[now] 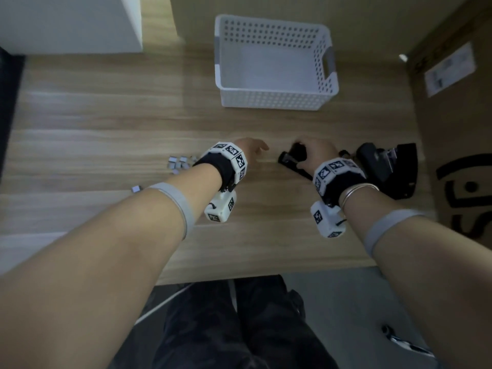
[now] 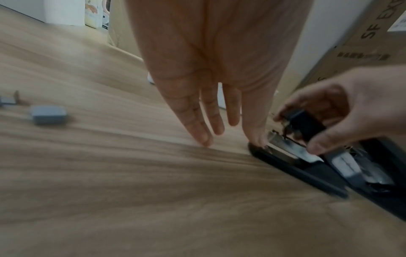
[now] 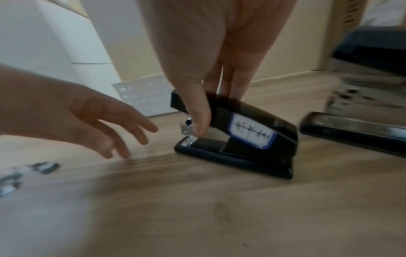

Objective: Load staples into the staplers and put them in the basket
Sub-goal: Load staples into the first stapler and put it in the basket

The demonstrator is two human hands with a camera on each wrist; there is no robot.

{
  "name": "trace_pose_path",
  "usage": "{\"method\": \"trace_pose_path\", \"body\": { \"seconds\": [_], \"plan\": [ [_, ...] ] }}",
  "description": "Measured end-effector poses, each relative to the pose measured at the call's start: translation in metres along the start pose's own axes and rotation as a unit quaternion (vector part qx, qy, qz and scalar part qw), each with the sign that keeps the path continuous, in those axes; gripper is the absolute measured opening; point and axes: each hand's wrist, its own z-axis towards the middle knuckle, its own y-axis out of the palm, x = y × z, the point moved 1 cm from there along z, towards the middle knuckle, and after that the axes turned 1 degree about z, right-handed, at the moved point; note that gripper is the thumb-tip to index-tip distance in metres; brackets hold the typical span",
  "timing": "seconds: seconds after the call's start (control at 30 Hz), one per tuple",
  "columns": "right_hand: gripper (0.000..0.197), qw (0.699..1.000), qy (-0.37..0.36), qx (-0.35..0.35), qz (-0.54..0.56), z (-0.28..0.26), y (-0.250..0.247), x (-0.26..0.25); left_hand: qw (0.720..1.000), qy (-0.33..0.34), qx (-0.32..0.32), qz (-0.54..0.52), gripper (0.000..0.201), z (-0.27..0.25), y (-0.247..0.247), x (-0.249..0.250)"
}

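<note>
Your right hand (image 3: 197, 97) pinches small stapler (image 3: 239, 133) on table, thumb by its metal nose. Left hand (image 3: 92, 118) relaxed, holding nothing, beside it. Staples (image 1: 181, 163) lie left, basket (image 1: 274, 99) beyond. Risk: 1 slip snaps top shut on thumb.

I am sitting at a light wood-grain table (image 1: 111, 123) under dim light. A white cabinet (image 1: 69, 22) is standing at eleven o'clock, a brown cardboard box (image 1: 452, 129) with black print is leaning in at three o'clock, and grey floor (image 1: 343, 310) is showing at six o'clock.
</note>
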Motion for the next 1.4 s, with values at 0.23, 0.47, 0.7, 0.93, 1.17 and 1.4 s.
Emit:
{"method": "trace_pose_path", "body": {
  "seconds": [0.23, 0.47, 0.7, 0.93, 1.17, 1.4],
  "plan": [
    [0.051, 0.986, -0.155, -0.023, 0.051, 0.012, 0.002, -0.065, 0.995, -0.042, 0.068, 0.066, 0.049, -0.001, -0.001, -0.015],
    [0.033, 0.983, -0.138, 0.018, 0.124, 0.013, -0.022, -0.059, 0.989, -0.036, 0.096, 0.11, 0.045, -0.007, -0.012, -0.044],
    [0.034, 0.999, -0.034, -0.012, 0.028, 0.012, -0.018, 0.001, 0.989, -0.025, 0.092, 0.115, 0.044, -0.003, -0.011, -0.05],
    [0.045, 0.999, -0.002, -0.035, -0.036, 0.026, 0.001, 0.0, 0.991, -0.005, 0.075, 0.107, 0.053, -0.012, -0.016, -0.064],
    [0.044, 0.999, 0.001, -0.019, -0.048, 0.025, -0.01, -0.003, 0.99, -0.047, 0.099, 0.094, 0.031, -0.049, -0.05, -0.123],
    [0.039, 0.999, -0.027, 0.027, 0.0, 0.017, 0.003, -0.042, 0.986, -0.071, 0.057, 0.14, 0.031, -0.063, -0.043, -0.14]
  ]
}}
